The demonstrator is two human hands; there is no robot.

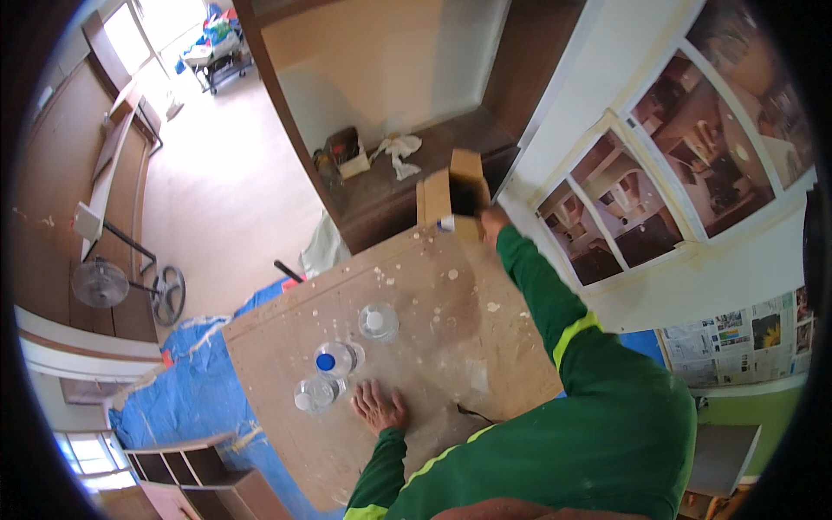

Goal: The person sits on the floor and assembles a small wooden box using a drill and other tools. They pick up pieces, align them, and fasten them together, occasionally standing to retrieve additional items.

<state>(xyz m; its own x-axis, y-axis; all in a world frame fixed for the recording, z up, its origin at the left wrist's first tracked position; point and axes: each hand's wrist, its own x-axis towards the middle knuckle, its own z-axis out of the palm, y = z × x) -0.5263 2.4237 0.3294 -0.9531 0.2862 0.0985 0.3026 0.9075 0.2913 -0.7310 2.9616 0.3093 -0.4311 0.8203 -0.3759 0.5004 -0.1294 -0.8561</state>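
My left hand [379, 407] lies flat on the worn brown tabletop [416, 347], fingers spread and holding nothing. Just beyond its fingertips stand clear plastic bottles: one with a white cap [314, 396], one with a blue cap [334, 358] and another white-capped bottle [378, 321] farther off. My right hand [494, 224] reaches out to the table's far end, against the right side of an open cardboard box [435, 198]. Its fingers are blurred and partly hidden, so their grip is unclear. The box's flaps stand up and its inside is dark.
A wooden cabinet [373, 195] rises beyond the table, with a small box of odds and ends [347, 154] and a crumpled white cloth [399, 154] on its shelf. A window [620, 199] lines the right wall. Blue sheeting [191, 381] covers floor at left, near a fan [100, 282].
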